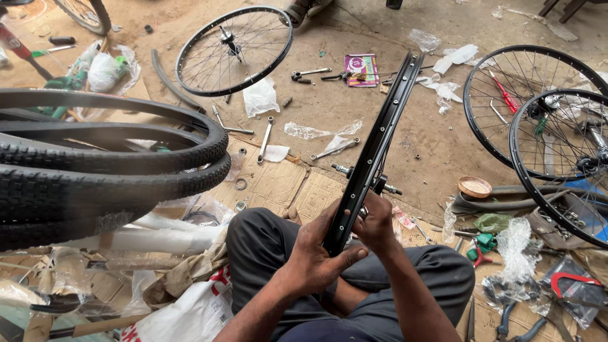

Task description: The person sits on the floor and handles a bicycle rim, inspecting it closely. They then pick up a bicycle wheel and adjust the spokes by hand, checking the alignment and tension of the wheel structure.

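On the floor, over the person's lap, a black bicycle rim (377, 142) stands on edge. The left hand (316, 250) wraps its lower end; the right hand (375, 223) pinches at the spokes near the hub (373, 180). Spokes look partly fitted; finished wheels (233, 49) and tyres (107, 171) lie nearby.

1. A stack of knobby black tyres (95, 183) lies to my left; I place everything else from it.
2. Beyond the tyres, a spoked wheel (234, 50) lies flat on the dirt.
3. Just right of the tyres, a spanner (265, 139) rests beside a flattened cardboard sheet (278, 183).
4. Well apart, far right of the tyres, two more spoked wheels (538, 126) overlap.
5. Nearer than those, a small round tin (475, 187).
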